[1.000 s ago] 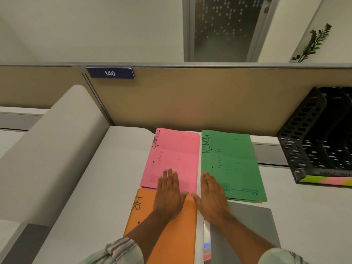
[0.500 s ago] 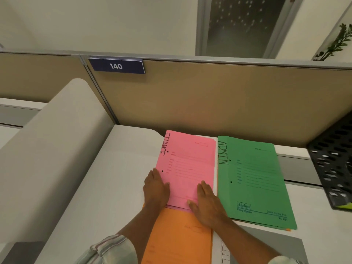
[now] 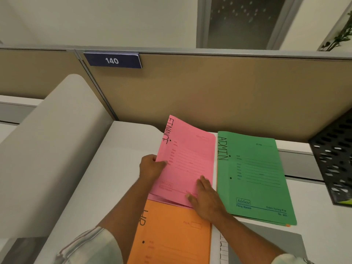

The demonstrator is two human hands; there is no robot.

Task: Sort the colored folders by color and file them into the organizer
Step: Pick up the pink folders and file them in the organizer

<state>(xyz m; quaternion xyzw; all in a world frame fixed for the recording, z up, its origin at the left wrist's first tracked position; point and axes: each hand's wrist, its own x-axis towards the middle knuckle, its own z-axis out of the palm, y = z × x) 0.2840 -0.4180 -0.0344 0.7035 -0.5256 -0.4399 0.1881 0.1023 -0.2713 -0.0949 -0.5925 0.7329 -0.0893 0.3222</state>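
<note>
While I have the left hand (image 3: 151, 166) curled round the spine edge of the pink folder (image 3: 187, 161), tilting that side off the worktop (image 3: 114, 168), the right hand (image 3: 206, 199) lies flat-fingered on its near corner. The folder overlaps the orange folder (image 3: 171, 235), just beside the green folder (image 3: 253, 174). Step, as I judge: picking up pink. Next: a firmer right-hand grasp, then carriage to the organizer (image 3: 335, 159).

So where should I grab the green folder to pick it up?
Probably by its right long edge, coming from the right. The green folder lies flat on the desk, so slide fingers under, thumb on top. Its left edge sits close beside the pink folder and the right hand, leaving little room.
</note>
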